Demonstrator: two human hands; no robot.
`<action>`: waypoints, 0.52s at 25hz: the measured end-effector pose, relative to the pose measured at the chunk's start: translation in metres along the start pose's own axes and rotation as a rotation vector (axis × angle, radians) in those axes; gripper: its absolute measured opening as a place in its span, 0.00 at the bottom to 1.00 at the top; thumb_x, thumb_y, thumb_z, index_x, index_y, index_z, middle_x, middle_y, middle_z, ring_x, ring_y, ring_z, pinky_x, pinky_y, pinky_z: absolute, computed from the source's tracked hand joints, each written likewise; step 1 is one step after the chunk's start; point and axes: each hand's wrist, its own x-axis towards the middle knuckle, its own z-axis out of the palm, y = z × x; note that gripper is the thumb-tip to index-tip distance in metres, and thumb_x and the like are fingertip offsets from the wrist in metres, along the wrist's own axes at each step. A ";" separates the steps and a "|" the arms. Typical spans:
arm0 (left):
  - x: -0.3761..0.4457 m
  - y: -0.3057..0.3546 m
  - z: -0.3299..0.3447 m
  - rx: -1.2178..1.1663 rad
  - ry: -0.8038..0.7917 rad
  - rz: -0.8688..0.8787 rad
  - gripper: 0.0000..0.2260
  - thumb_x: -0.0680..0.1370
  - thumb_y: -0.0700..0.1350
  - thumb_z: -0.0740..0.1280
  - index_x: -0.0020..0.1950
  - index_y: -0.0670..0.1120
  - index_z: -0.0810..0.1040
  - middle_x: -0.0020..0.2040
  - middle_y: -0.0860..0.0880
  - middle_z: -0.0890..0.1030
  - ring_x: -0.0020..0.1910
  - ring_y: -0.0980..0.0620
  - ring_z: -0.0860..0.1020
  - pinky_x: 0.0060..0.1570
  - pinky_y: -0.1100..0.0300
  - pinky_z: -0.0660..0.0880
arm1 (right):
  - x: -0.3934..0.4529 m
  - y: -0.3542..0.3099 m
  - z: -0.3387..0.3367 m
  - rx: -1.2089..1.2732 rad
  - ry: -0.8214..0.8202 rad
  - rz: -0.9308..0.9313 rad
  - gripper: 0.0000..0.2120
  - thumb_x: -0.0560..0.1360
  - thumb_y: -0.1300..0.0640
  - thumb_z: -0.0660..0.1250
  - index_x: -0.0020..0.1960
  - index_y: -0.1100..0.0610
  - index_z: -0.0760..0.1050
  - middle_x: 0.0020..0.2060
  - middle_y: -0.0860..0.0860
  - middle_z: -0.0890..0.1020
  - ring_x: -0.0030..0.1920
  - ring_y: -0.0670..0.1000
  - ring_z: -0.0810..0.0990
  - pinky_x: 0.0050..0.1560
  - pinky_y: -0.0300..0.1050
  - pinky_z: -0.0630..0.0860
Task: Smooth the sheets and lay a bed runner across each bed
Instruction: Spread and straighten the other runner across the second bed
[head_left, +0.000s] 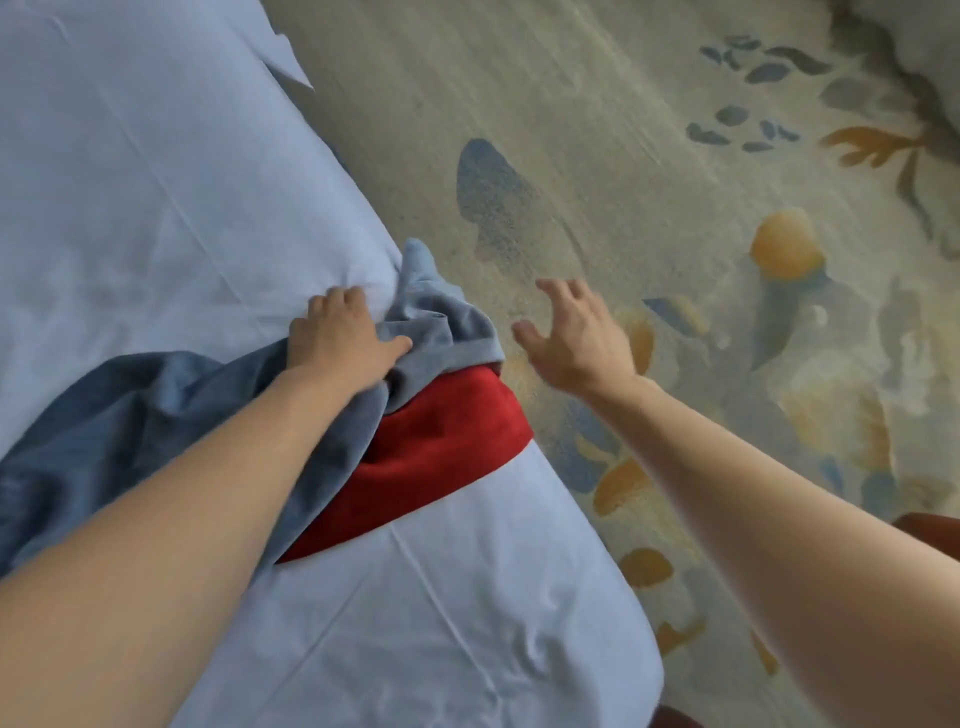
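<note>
We see soft, even daylight with faint shadows and no glare; the whole frame is slightly blurred (most at the right), and lines bend toward the edges.

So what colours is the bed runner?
Red on one face, grey-blue on the other; head view shows the runner best.

One bed (156, 182), one runner (426, 441), one carpet (649, 156), two hands: left (337, 338), right (576, 338).
</note>
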 end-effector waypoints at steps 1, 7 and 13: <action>0.005 0.000 -0.002 -0.016 -0.099 -0.048 0.31 0.75 0.63 0.66 0.68 0.42 0.68 0.63 0.40 0.74 0.63 0.39 0.73 0.56 0.46 0.71 | 0.001 -0.005 0.016 0.077 -0.113 0.095 0.31 0.78 0.40 0.62 0.76 0.53 0.62 0.72 0.56 0.69 0.70 0.58 0.70 0.64 0.55 0.70; 0.006 0.050 -0.015 -0.266 -0.022 0.244 0.12 0.80 0.46 0.58 0.63 0.51 0.72 0.56 0.42 0.80 0.56 0.37 0.77 0.50 0.47 0.73 | -0.025 -0.007 0.073 0.164 -0.289 0.123 0.13 0.79 0.53 0.56 0.59 0.55 0.74 0.53 0.57 0.81 0.52 0.62 0.80 0.45 0.50 0.73; 0.054 0.055 -0.028 -0.265 0.176 0.266 0.12 0.79 0.51 0.59 0.52 0.47 0.78 0.53 0.39 0.76 0.54 0.36 0.75 0.49 0.45 0.74 | -0.021 0.063 0.027 0.028 -0.150 0.404 0.10 0.76 0.55 0.57 0.49 0.54 0.77 0.45 0.54 0.80 0.46 0.59 0.79 0.43 0.48 0.73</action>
